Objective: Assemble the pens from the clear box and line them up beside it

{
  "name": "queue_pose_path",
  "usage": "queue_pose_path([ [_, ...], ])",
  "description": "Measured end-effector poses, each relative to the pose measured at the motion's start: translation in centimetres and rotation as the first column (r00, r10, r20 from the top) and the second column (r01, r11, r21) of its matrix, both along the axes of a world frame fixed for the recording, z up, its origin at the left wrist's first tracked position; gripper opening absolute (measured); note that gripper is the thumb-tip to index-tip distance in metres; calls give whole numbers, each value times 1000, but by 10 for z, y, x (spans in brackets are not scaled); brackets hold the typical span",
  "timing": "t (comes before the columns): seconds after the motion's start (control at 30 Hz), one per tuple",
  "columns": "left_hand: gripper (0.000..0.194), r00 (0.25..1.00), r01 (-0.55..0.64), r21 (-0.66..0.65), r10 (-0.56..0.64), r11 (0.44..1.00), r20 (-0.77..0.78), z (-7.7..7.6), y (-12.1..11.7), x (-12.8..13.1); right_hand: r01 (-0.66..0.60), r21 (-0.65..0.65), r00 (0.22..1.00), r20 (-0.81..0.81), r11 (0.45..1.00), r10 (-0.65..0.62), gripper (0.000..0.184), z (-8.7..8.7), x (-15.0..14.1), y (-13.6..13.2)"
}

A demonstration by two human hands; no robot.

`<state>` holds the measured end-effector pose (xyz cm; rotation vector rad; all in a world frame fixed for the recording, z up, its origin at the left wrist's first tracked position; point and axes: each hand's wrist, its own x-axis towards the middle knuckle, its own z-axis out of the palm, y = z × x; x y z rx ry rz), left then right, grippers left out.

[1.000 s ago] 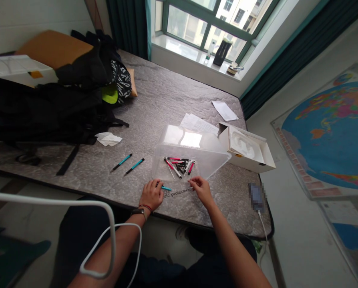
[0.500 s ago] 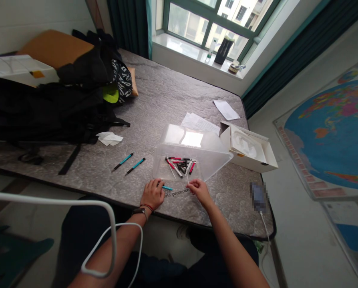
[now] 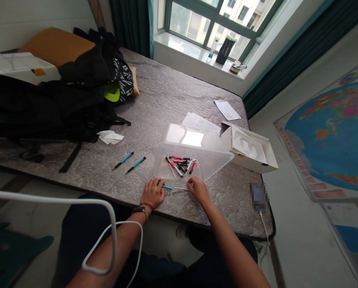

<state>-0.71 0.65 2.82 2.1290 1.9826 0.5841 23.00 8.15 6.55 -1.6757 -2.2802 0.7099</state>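
My left hand (image 3: 153, 193) is closed around a teal pen barrel (image 3: 167, 187) at the table's near edge. The barrel's end sticks out to the right. My right hand (image 3: 198, 189) pinches a thin white pen refill (image 3: 181, 188), its tip pointing left toward the barrel's end with a small gap between. Just beyond my hands a clear plastic bin (image 3: 207, 158) lies tipped on its side, with several red, black and white pen parts (image 3: 180, 165) in it. Two teal-and-black pens (image 3: 123, 161) lie side by side to the left.
An open white box (image 3: 251, 150) stands right of the bin, beside papers (image 3: 200, 122). A blurred phone (image 3: 258, 197) with a cable lies at the right edge. A crumpled tissue (image 3: 110, 137) and a black backpack (image 3: 47, 110) are on the left. A white cable (image 3: 47, 197) crosses the foreground.
The refill in my right hand has swung from pointing up toward the bin to lying level, pointing left at the pen barrel. My left hand has stayed in place on the barrel.
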Motion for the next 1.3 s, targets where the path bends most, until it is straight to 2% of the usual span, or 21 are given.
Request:
queue_pose_path([
  [0.1, 30, 1000, -1, 0, 1, 1000, 7, 0, 0, 0, 46, 21, 995, 83, 999, -48, 12, 7, -8, 22],
  [0.2, 31, 1000, 0, -3, 0, 1000, 15, 0, 0, 0, 101, -25, 975, 200, 995, -94, 14, 10, -13, 45],
  [0.33, 31, 1000, -3, -6, 3, 1000, 17, 0, 0, 0, 94, -72, 961, 268, 993, -71, 18, 7, -16, 64],
  [0.47, 30, 1000, -3, -7, 3, 1000, 15, 0, 0, 0, 54, -75, 968, 250, 996, -34, 20, 0, -17, 69],
  [0.67, 29, 1000, 1, -5, -1, 1000, 15, 1, 0, -1, 72, -85, 968, 247, 994, -49, 17, -4, -15, 70],
  [0.8, 29, 1000, 1, -5, 0, 1000, 21, 1, 0, -1, 169, 8, 962, 218, 986, -166, 19, -1, -14, 81],
  [0.9, 30, 1000, 1, -6, -1, 1000, 28, 1, 0, -1, 241, 42, 929, 279, 970, -243, 22, 1, -16, 95],
  [1.07, 31, 1000, -3, -14, 3, 1000, 25, 1, 0, -1, 216, -28, 897, 400, 976, -187, 23, -2, -20, 114],
  [1.3, 32, 1000, 2, -16, -2, 1000, 31, -1, 0, -2, 182, -15, 893, 421, 983, -159, 24, -11, -18, 120],
])
